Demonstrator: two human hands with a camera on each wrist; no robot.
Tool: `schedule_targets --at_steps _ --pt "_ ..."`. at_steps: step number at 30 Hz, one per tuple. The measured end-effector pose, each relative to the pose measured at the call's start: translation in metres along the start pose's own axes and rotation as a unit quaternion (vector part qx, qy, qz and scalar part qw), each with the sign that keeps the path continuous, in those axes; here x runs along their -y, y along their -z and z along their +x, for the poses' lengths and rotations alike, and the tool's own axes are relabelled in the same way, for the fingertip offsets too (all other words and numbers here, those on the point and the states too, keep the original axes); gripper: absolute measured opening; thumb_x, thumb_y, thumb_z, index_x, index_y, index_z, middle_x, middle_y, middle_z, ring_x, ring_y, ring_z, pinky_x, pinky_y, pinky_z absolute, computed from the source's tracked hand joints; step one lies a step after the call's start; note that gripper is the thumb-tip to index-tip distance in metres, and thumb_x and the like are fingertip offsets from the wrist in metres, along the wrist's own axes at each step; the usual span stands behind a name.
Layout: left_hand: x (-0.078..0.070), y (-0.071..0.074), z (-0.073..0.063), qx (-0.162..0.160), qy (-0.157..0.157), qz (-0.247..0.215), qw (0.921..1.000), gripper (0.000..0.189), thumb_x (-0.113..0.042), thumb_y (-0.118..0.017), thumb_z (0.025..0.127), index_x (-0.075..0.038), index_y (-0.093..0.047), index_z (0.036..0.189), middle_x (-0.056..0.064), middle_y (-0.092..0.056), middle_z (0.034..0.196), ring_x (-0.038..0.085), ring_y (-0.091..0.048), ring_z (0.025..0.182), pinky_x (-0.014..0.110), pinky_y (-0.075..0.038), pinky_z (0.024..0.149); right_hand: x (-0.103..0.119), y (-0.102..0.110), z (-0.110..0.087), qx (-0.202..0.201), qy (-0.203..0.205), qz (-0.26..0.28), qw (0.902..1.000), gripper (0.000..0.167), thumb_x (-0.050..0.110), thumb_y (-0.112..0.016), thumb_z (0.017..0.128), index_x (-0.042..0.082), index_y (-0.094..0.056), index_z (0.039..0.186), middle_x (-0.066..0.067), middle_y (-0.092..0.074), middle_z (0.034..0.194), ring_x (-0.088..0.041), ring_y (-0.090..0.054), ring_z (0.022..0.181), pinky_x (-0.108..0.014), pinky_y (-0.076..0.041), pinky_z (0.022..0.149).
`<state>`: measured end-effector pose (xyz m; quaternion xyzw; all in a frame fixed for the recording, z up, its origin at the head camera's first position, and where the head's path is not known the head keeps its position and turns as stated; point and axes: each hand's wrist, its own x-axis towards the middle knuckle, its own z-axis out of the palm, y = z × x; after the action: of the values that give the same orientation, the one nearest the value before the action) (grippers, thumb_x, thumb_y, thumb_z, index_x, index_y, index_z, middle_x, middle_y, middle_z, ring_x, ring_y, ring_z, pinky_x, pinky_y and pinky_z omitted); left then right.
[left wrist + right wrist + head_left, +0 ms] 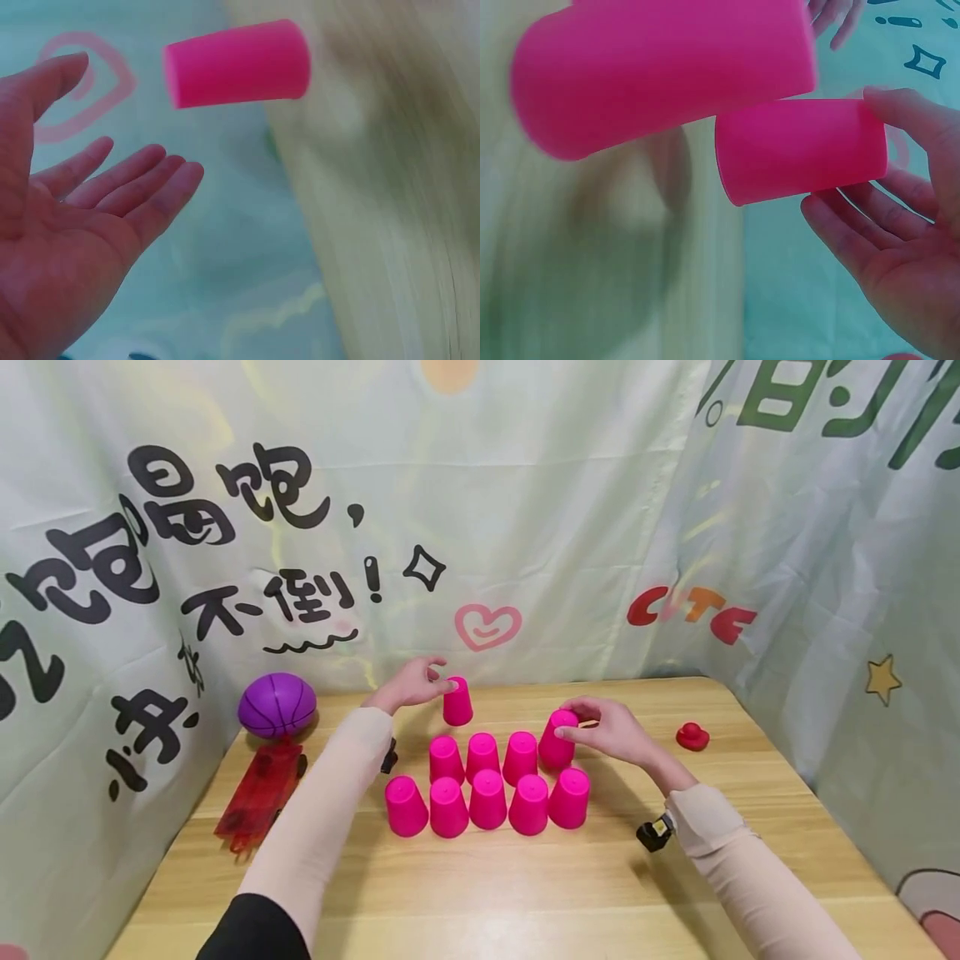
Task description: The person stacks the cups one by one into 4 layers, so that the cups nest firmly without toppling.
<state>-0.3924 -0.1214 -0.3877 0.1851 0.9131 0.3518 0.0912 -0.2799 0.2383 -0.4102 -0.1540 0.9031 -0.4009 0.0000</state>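
Note:
Several pink cups stand upside down on the table, with a front row of cups [488,799] and a shorter row of cups [482,758] behind it. At the right end of the rear row, my right hand [611,731] pinches a slightly tilted cup [556,753] near its closed end, thumb on one side and fingers on the other. Farther back, a lone cup [457,703] stands behind the rows. My left hand [412,685] is beside it; in the left wrist view its fingers are spread and apart from that cup [236,64].
A purple ball [277,705] sits at the table's back left, with a red mesh bag [261,789] in front of it. A small red object [692,736] lies at the right. Printed cloth [555,527] hangs along the back and sides of the wooden table [480,893].

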Motion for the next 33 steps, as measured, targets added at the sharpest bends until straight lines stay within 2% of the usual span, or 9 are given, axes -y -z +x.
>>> schedule_targets --at_steps 6,10,14,18,25,28,33 --pt "0.002 0.021 -0.03 -0.044 -0.037 -0.038 0.9976 0.062 -0.03 -0.076 0.095 -0.001 -0.055 0.146 0.029 -0.067 0.137 0.04 -0.065 0.129 0.053 -0.055 0.107 0.017 0.003 0.026 0.0 0.013 -0.008 0.9999 0.044 0.031 -0.082 0.093 0.008 -0.07 0.129 -0.011 -0.075 0.118 -0.03 -0.07 0.114 -0.042 -0.06 0.093" --pt "0.003 0.026 -0.057 -0.058 -0.049 -0.065 0.995 0.053 -0.026 -0.078 0.095 -0.004 -0.06 0.14 0.023 -0.072 0.129 0.037 -0.07 0.122 0.052 -0.057 0.105 0.028 0.001 0.045 0.007 0.015 -0.006 0.9999 0.045 0.032 -0.081 0.093 0.008 -0.07 0.129 -0.011 -0.074 0.118 -0.029 -0.069 0.112 -0.038 -0.059 0.089" --pt "0.005 0.022 -0.083 -0.052 -0.068 -0.081 0.993 0.046 -0.025 -0.078 0.096 -0.005 -0.064 0.135 0.019 -0.074 0.124 0.034 -0.073 0.115 0.049 -0.058 0.1 0.035 -0.004 0.065 0.008 0.021 0.002 0.9997 0.044 0.031 -0.08 0.093 0.007 -0.07 0.128 -0.012 -0.075 0.116 -0.028 -0.069 0.107 -0.034 -0.058 0.085" --pt "0.009 0.015 -0.103 -0.039 -0.085 -0.086 0.9919 0.043 -0.025 -0.077 0.096 -0.004 -0.065 0.132 0.018 -0.075 0.122 0.03 -0.074 0.111 0.044 -0.059 0.097 0.041 -0.011 0.081 0.016 0.023 0.015 0.9995 0.043 0.029 -0.08 0.094 0.006 -0.07 0.129 -0.013 -0.075 0.115 -0.028 -0.069 0.105 -0.034 -0.059 0.086" --pt "0.023 0.004 -0.129 -0.022 -0.085 -0.094 0.9917 0.042 -0.024 -0.077 0.096 -0.007 -0.066 0.133 0.016 -0.075 0.122 0.027 -0.074 0.111 0.05 -0.06 0.1 0.041 -0.028 0.102 0.026 0.02 0.019 0.9993 0.049 0.028 -0.078 0.095 0.001 -0.067 0.134 -0.017 -0.073 0.12 -0.029 -0.068 0.107 -0.04 -0.059 0.093" --pt "0.03 0.0 -0.14 -0.016 -0.085 -0.09 0.9922 0.043 -0.025 -0.077 0.096 -0.008 -0.066 0.133 0.016 -0.075 0.122 0.025 -0.074 0.111 0.048 -0.06 0.099 0.04 -0.034 0.11 0.029 0.016 0.022 0.9992 0.049 0.027 -0.077 0.095 0.001 -0.067 0.135 -0.018 -0.073 0.122 -0.03 -0.068 0.109 -0.039 -0.059 0.094" --pt "0.041 -0.005 -0.154 -0.012 -0.083 -0.085 0.9929 0.046 -0.026 -0.079 0.095 -0.008 -0.065 0.134 0.016 -0.075 0.124 0.029 -0.073 0.114 0.049 -0.061 0.099 0.04 -0.038 0.12 0.04 0.01 0.028 0.9988 0.047 0.025 -0.077 0.096 0.001 -0.067 0.135 -0.018 -0.072 0.124 -0.03 -0.067 0.11 -0.04 -0.058 0.096"
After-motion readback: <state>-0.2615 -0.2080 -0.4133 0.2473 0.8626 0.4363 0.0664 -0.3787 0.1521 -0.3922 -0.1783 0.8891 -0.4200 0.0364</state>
